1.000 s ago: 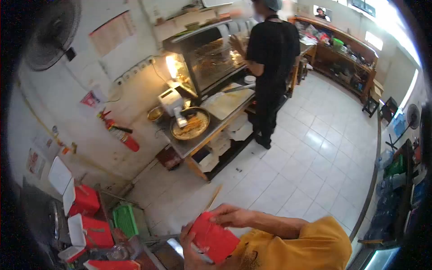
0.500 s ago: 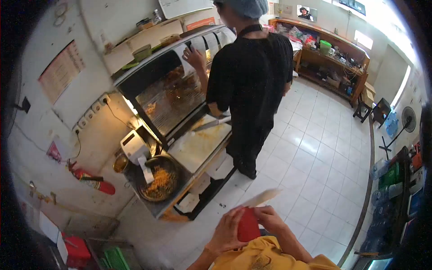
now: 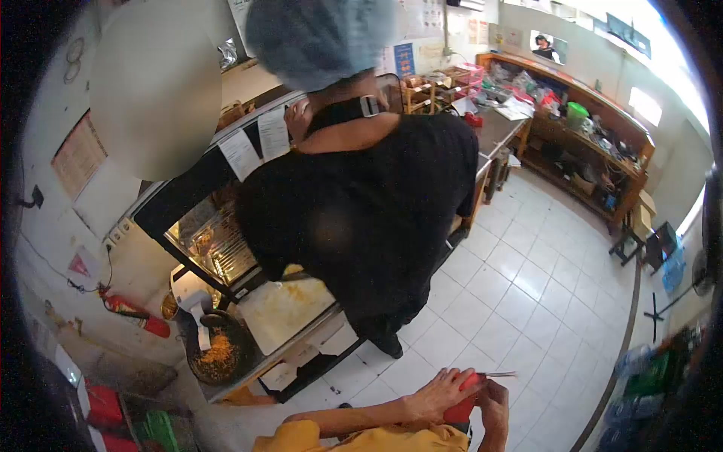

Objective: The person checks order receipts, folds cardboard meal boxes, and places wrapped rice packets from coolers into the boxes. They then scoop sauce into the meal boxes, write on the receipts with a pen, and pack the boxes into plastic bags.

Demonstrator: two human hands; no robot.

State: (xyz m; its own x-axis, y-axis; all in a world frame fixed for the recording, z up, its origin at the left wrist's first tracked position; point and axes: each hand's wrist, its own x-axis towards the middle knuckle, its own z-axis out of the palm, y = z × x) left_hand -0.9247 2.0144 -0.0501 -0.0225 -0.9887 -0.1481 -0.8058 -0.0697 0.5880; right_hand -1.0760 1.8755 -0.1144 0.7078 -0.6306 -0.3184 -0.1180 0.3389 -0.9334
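Low in the head view, my left hand is closed around a red object, its fingers over the top. My right hand grips it from the right side with bent fingers. Past the fingers a thin pale strip sticks out to the right. My hands cover most of the red object, so its kind is not clear. Ahead stands a co-worker in a black shirt and hair net, back to me, one hand raised at the top of the display case.
Left of the co-worker, a stained white board lies on the counter beside a white device and a dark pan of orange crumbs. A fire extinguisher is at the left wall. Cluttered wooden shelves stand at the back right.
My hands and the red object have shifted to the right in view. The pale strip looks thinner now and points right. The co-worker appears much closer and leans over the display case.
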